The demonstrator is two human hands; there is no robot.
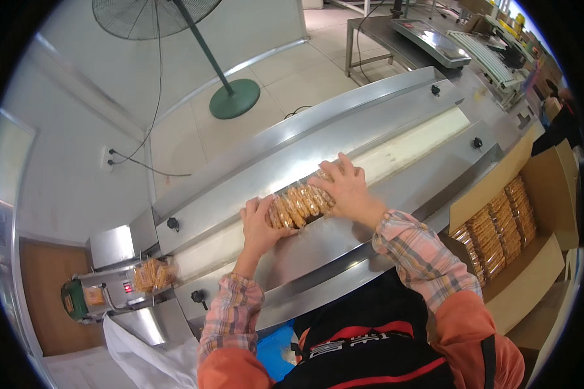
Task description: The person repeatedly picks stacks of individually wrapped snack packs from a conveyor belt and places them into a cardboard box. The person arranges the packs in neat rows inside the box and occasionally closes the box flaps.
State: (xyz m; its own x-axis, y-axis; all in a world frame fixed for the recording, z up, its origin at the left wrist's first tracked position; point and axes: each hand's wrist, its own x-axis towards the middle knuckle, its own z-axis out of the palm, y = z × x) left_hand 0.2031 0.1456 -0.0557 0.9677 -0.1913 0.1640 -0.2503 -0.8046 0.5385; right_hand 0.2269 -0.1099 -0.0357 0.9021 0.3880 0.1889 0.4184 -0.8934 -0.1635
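A row of clear-wrapped golden-brown snack packs (299,203) stands on edge across the pale conveyor belt (413,146). My left hand (260,223) presses against the row's left end, thumb at the near side and fingers at the far side. At the other end, my right hand (346,189) grips the packs with fingers spread over them. The packs are squeezed together between both hands. Farther left, several loose packs (153,274) lie in a heap where the belt meets a small green-ended machine (74,300).
Steel side guards (292,146) with black knobs (173,223) flank the belt. To my right, an open cardboard box (506,311) holds rows of similar packs (499,226). Beyond are a fan's green base (234,98) and a platform scale (430,43) on a steel table (377,26).
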